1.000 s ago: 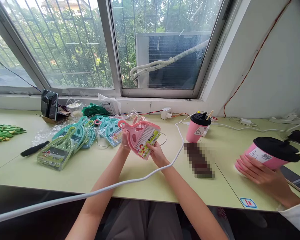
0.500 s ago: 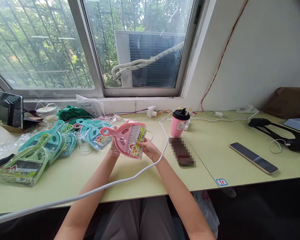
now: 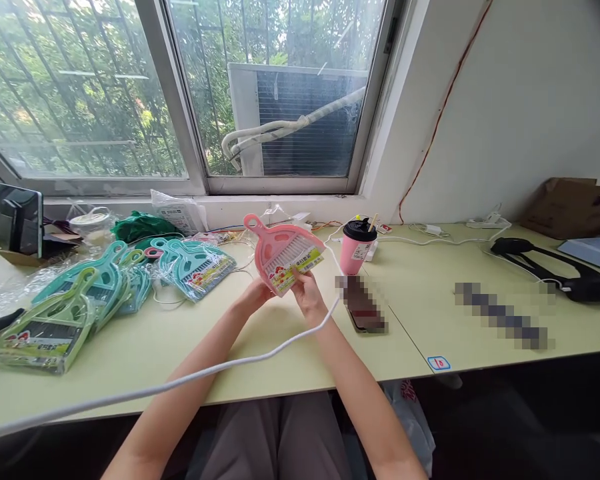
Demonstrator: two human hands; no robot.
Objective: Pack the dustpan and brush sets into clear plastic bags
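Observation:
Both hands hold a small pink dustpan (image 3: pixel 265 248) with a white-bristled brush nested in it and a printed yellow-green label across the bristles. It is tilted up above the table, its handle pointing to the upper left. My left hand (image 3: pixel 257 295) grips its lower left edge from below, with the fingers mostly hidden behind the pan. My right hand (image 3: pixel 305 287) pinches the lower edge at the label, the thumb in front. Just left of them lies a pile of turquoise dustpan sets (image 3: pixel 195 267) with similar labels.
Wrapped green dustpan sets (image 3: pixel 47 327) lie at the left. A thick white cable (image 3: pixel 205 371) crosses in front of my forearms. To the right stand a pink lidded cup (image 3: pixel 356 257) and a partly blurred phone (image 3: pixel 365 310). Behind the table is a window (image 3: pixel 290 183).
The pink dustpan set has moved right and turned, its handle now tilting upward. My left hand has moved right with it, and my right hand now holds it closer to the lower edge.

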